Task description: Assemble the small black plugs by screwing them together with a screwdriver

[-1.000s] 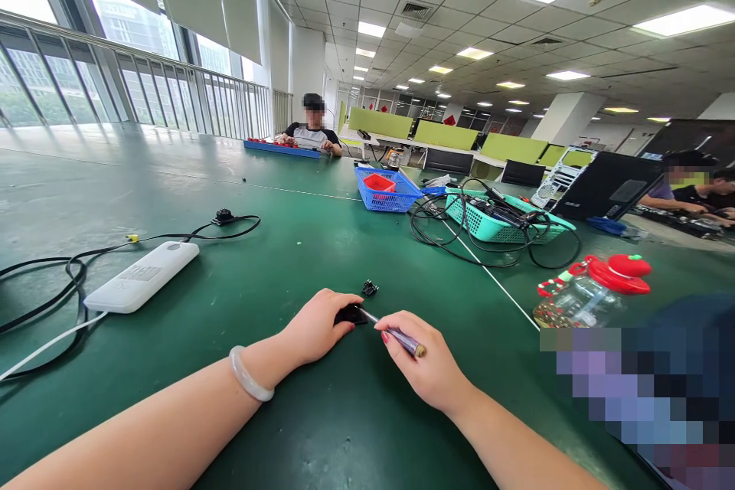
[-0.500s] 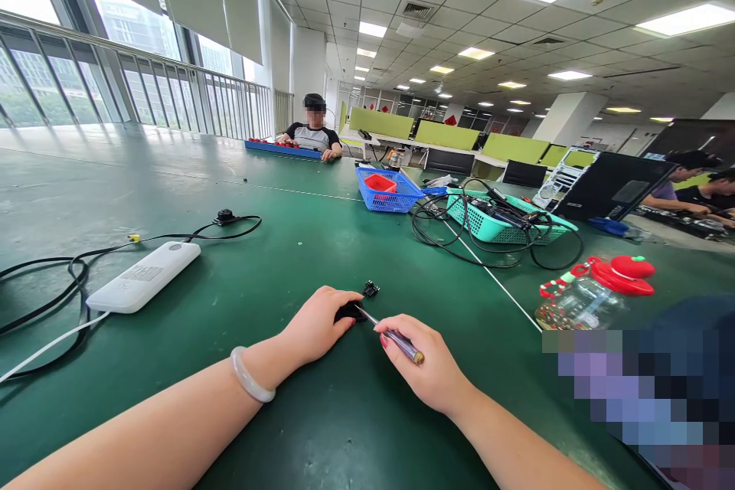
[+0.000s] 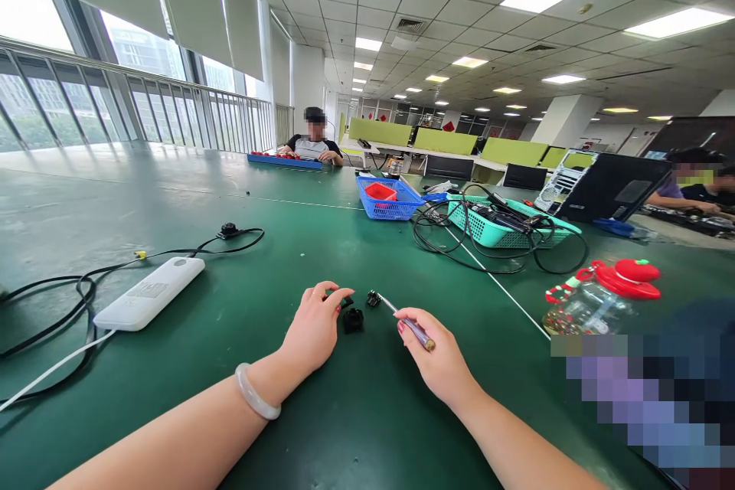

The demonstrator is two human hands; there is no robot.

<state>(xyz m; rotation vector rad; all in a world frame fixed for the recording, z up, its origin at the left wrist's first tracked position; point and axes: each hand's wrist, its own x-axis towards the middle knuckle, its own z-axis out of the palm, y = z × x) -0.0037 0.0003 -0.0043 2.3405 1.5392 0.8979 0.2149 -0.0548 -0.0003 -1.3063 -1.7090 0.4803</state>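
Note:
My right hand (image 3: pixel 432 348) is closed round a screwdriver (image 3: pixel 418 331) with a translucent, purplish handle. The shaft points away to the left, and its tip reaches a small black part (image 3: pixel 374 298) with shiny metal bits. My left hand (image 3: pixel 315 324), a pale bangle on its wrist, has thumb and fingers together at a thin black piece (image 3: pixel 347 302), mostly hidden under them. Just in front of that hand a black block-shaped part (image 3: pixel 353 320) rests on the green table (image 3: pixel 321 429), apart from the screwdriver.
A white power bank (image 3: pixel 150 293) and black cables lie at left. Farther off stand a blue basket (image 3: pixel 390 207) and a turquoise basket (image 3: pixel 505 233) with tangled cords. At right are a red-lidded jar (image 3: pixel 602 302) and a computer case (image 3: pixel 612 184). A person (image 3: pixel 315 142) sits across the table.
My left hand has let go of the black block and moved slightly left. The screwdriver tip has left the block and moved to the small metal-studded part. The view has tilted slightly up.

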